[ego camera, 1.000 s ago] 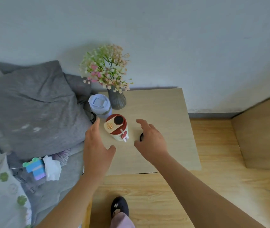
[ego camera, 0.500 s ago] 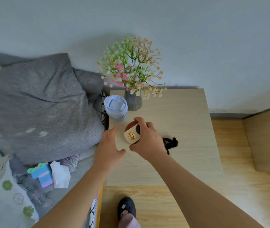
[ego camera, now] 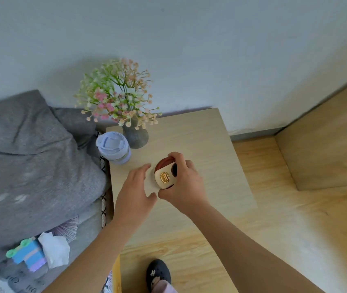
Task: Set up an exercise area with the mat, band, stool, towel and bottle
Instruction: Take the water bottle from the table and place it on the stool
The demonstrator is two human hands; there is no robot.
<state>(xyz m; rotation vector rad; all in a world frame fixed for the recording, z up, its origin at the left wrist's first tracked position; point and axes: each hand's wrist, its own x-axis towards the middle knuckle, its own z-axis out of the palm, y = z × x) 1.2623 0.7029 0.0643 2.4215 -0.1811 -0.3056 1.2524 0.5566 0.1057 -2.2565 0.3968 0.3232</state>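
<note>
Pale wooden counter [ego camera: 206, 140]: my right grip [ego camera: 186, 185] clasps the red-and-cream bottle [ego camera: 165, 177], left grip [ego camera: 135, 187] spread beside. Lifting carelessly, I'd topple the grey vase [ego camera: 135, 138].

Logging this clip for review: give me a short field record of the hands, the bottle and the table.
surface: wooden table
bottle: red and cream, lid up, over the table
right hand: grips the bottle's top
left hand: open beside the bottle, contact unclear
also on table: lilac cup, vase of flowers
beside table: grey pillow

Soft, even daylight, faint shadows on the wall [ego camera: 168, 28], slight blur, wide-angle bending at edges.
</note>
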